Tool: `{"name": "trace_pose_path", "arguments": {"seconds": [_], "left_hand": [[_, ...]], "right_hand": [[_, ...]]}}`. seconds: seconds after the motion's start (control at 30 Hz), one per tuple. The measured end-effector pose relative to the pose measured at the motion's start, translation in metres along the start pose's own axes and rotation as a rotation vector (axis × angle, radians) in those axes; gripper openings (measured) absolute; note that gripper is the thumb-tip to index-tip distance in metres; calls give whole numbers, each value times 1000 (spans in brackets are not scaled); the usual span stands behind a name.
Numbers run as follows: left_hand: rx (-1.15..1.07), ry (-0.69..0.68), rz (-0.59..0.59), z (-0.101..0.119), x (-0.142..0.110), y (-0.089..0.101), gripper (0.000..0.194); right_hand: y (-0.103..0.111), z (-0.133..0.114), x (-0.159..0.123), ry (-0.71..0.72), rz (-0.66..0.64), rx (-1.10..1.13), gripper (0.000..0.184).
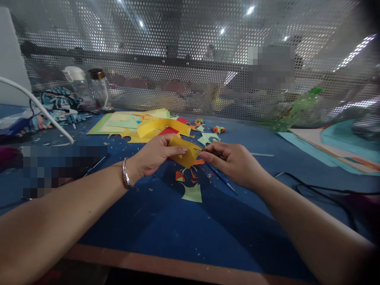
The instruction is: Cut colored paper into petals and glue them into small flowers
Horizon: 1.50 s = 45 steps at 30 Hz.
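My left hand (157, 154), with a silver bracelet at the wrist, pinches a yellow piece of paper (187, 158) between thumb and fingers above the table. Close to the paper's right edge, my right hand (230, 160) is closed around a small tool with a pointed metal tip (196, 150). Its tip lies over the paper; most of the tool is hidden in my fingers, so its kind is unclear. A slim blue pen-like stick (222, 180) slants below my right hand. Orange scraps (179, 176) and a pale green paper offcut (192, 192) lie beneath the held paper.
Behind my hands are a curved yellow paper strip (163, 124) and stacked coloured sheets (109, 122). Two bottles stand back left, including a clear one (100, 91). A green plastic bottle (298, 111) leans by blue sheets (308, 148). Black cables (299, 184) cross the right side.
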<state>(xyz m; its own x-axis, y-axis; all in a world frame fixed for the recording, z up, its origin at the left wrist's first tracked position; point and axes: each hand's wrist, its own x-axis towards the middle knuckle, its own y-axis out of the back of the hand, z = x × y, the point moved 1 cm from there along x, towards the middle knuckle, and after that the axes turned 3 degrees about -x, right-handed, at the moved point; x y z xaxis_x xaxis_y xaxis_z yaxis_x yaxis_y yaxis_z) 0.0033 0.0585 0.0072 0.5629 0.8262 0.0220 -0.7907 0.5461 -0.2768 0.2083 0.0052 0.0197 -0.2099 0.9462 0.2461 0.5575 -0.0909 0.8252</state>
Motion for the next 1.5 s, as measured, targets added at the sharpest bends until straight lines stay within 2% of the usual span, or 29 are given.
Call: {"name": "trace_pose_path", "arguments": {"seconds": [0.3, 0.8, 1.5], "left_hand": [[14, -43, -59, -1, 0, 1, 16], [21, -75, -53, -5, 2, 4, 23], [20, -38, -62, -4, 1, 3, 21]], "right_hand": [[1, 0, 0, 28, 1, -23, 51], [1, -1, -1, 17, 3, -2, 53], [1, -1, -1, 46, 20, -20, 50]]}}
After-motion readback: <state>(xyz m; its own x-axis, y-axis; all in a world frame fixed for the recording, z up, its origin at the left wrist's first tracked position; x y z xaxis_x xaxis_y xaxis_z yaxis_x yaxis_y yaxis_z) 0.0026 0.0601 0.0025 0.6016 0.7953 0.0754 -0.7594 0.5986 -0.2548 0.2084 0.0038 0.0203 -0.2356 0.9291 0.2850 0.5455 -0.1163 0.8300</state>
